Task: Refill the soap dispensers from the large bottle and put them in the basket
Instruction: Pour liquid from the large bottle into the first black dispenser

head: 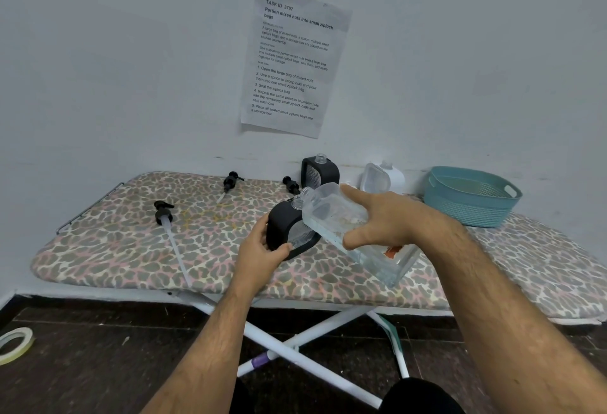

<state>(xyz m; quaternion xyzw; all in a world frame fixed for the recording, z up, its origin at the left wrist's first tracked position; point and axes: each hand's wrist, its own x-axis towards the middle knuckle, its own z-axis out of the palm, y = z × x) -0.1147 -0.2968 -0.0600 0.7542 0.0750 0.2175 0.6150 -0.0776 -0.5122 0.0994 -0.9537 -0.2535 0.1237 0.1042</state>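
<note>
My right hand (382, 219) grips the large clear bottle (341, 219), tilted so its open neck meets the neck of a black soap dispenser (284, 228). My left hand (262, 249) holds that dispenser by its lower left side on the ironing board (131, 249). A second black dispenser (320, 170) without its pump stands at the back by the wall. A white dispenser (382, 178) stands to its right. Three black pump tops lie loose: one with a long tube (164, 213), one further back (231, 182) and one near the back dispenser (290, 183). The teal basket (473, 196) sits at the right.
The board has a leopard-print cover and white crossed legs (295, 344) over a dark floor. A printed sheet (292, 62) is taped to the wall behind. A roll of tape (14, 344) lies on the floor at the left.
</note>
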